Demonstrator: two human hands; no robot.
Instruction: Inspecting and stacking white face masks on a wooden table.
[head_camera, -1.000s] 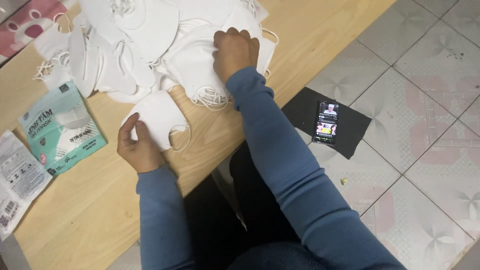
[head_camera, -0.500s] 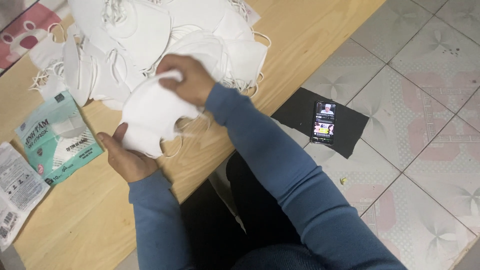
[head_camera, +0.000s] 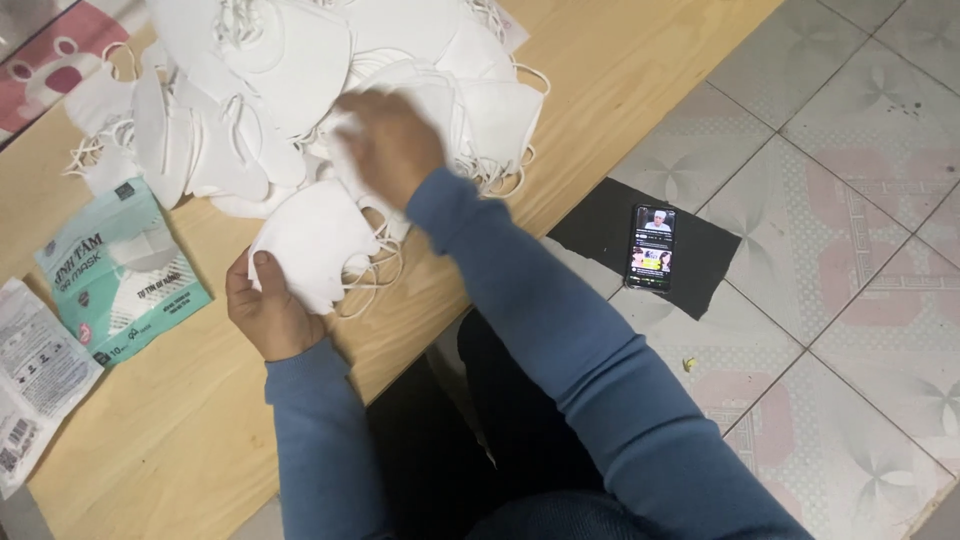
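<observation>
Head view: left hand (head_camera: 268, 312) pinching white mask (head_camera: 315, 245), thumb on top, held just above wooden surface (head_camera: 180, 430) near front edge. Right hand (head_camera: 390, 142) blurred, over mask pile (head_camera: 300, 80) just behind held mask; fingers curled, grip cannot tell. Teal mask pack (head_camera: 120, 270) left of held mask, clear pack (head_camera: 35, 370) further left. Phone (head_camera: 651, 247) on black mat (head_camera: 690, 265), on tiled floor (head_camera: 850, 200).

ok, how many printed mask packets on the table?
2. A teal packet lies flat left of the left hand; a clear-and-white packet sits at the table's left edge, partly cut off. More may be hidden under the white mask pile.
</observation>
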